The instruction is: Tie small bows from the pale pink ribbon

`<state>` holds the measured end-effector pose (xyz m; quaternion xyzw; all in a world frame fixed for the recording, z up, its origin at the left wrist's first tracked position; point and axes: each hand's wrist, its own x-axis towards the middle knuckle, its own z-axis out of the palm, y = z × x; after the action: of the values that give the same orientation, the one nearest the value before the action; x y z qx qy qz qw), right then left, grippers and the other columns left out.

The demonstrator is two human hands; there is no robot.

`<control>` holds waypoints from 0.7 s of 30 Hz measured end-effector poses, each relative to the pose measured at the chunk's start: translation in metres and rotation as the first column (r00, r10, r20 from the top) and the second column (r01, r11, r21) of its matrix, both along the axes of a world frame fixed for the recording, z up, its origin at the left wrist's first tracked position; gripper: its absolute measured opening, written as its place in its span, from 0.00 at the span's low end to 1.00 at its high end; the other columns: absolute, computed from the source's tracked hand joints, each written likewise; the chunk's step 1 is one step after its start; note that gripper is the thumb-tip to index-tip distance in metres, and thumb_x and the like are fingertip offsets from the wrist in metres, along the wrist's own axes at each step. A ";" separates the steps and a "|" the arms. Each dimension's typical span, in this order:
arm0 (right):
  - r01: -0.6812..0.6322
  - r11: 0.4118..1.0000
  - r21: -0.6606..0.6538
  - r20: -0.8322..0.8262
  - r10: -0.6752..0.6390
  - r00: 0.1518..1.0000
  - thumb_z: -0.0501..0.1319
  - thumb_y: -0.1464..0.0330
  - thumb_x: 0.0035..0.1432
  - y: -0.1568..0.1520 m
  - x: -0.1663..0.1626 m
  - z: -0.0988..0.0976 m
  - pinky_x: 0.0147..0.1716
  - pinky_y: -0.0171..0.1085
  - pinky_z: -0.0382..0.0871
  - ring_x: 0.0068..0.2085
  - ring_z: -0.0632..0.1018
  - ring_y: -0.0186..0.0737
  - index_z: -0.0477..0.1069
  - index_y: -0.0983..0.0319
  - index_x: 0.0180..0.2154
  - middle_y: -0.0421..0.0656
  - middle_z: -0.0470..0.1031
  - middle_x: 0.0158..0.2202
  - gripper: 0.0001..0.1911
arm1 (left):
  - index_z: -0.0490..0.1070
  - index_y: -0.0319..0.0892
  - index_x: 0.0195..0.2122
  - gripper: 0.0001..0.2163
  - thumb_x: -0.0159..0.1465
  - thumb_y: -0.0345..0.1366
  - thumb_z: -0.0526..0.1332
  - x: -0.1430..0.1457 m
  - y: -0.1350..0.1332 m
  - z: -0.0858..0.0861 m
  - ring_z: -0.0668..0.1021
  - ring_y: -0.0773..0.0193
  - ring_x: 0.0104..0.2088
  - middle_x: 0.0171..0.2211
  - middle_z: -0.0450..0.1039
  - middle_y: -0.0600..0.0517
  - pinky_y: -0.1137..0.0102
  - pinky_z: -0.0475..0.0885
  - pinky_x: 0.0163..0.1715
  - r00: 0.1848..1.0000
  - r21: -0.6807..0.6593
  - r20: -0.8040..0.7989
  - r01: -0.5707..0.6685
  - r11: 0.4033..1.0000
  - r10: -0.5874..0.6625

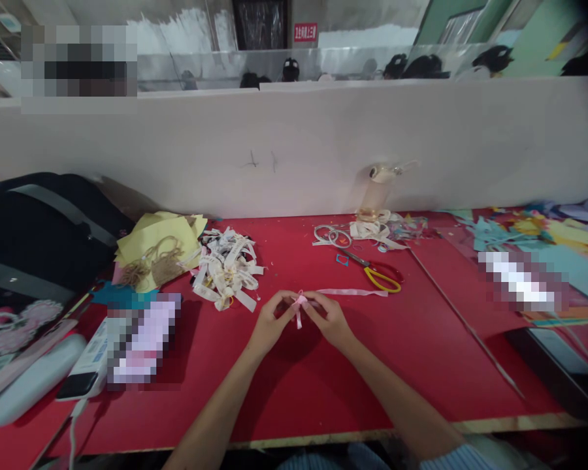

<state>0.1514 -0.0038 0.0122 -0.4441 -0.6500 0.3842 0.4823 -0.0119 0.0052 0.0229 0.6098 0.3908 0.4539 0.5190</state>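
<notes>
Ribbon [301,301], the pink one: where is it?

Between my 2 hands, just above the red table [421,365], near its middle. My left hand [269,323] is closed and pinches it from one side. My right hand [330,320] is closed and pinches it from the other, fingertips nearly meeting.

How far along does it look?

I'd judge a small knot or bow is already formed where my fingers meet. 1 short end hangs down and 1 long end trails off to my right, flat on the table. Whether the loops are even I cannot tell, since my fingers cover them. The long end looks uncut.

What lies around?

Scissors [379,274] with yellow handles lie past the long end, by some loose scraps. A heap of white strips [225,267] sits beyond my left hand, with yellow paper [159,238] and twine beside it. A thin stick [465,323] runs slantwise on my right, well apart.

Anything in the way?

Nothing touches my hands. The scissors are nearest, their handles just beside the tip of the long end
</notes>
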 end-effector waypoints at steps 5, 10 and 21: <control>0.054 0.996 0.071 0.069 -0.059 0.996 0.56 0.67 0.59 0.000 0.000 -0.002 0.40 0.37 0.70 0.38 0.76 0.40 0.71 0.59 0.43 0.44 0.76 0.38 0.10 | 0.68 0.42 0.40 0.08 0.62 0.38 0.57 0.005 -0.003 0.001 0.71 0.69 0.28 0.29 0.68 0.55 0.73 0.67 0.32 0.997 -0.055 0.073 0.020 0.998 -0.015; 0.060 0.996 0.071 0.086 -0.066 0.994 0.55 0.65 0.60 -0.001 -0.002 -0.002 0.38 0.37 0.70 0.37 0.77 0.40 0.71 0.59 0.41 0.44 0.76 0.37 0.09 | 0.67 0.42 0.37 0.08 0.61 0.40 0.58 0.007 -0.003 0.000 0.72 0.68 0.26 0.28 0.69 0.55 0.72 0.68 0.31 0.991 -0.108 0.132 0.010 0.994 0.004; 0.114 0.989 0.091 0.088 -0.122 0.989 0.56 0.64 0.60 -0.001 -0.003 0.000 0.36 0.36 0.70 0.35 0.77 0.40 0.71 0.59 0.37 0.44 0.76 0.34 0.08 | 0.66 0.42 0.38 0.09 0.59 0.40 0.60 0.008 -0.004 -0.001 0.72 0.69 0.28 0.28 0.68 0.56 0.73 0.68 0.33 0.989 -0.134 0.146 0.041 0.990 -0.021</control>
<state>0.1486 -0.0052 0.0121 -0.4782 -0.6602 0.3056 0.4920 -0.0036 0.0014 0.0214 0.5445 0.3728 0.4606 0.5936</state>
